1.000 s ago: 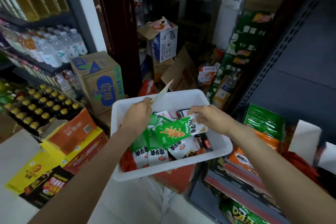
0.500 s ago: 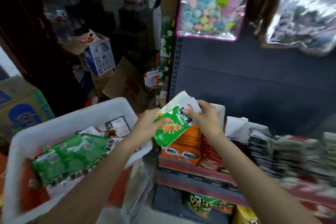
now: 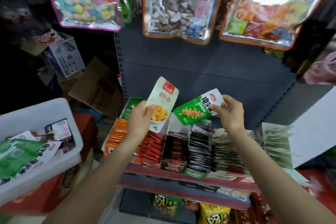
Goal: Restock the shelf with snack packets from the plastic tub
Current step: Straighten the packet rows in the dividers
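While above the stocked shelf (image 3: 181, 178) | left hand (image 3: 139, 122) pinches pale cream foil packet (image 3: 161, 102) | right hand (image 3: 230, 112) pinches green-and-white foil packet (image 3: 196, 111)

A dark metal shelf (image 3: 190, 180) with a red front edge carries rows of snack packets standing on edge: orange packets (image 3: 118, 136) at the left, then red packets (image 3: 152, 149), black packets (image 3: 174, 151) and pale packets (image 3: 227, 152) toward the right.
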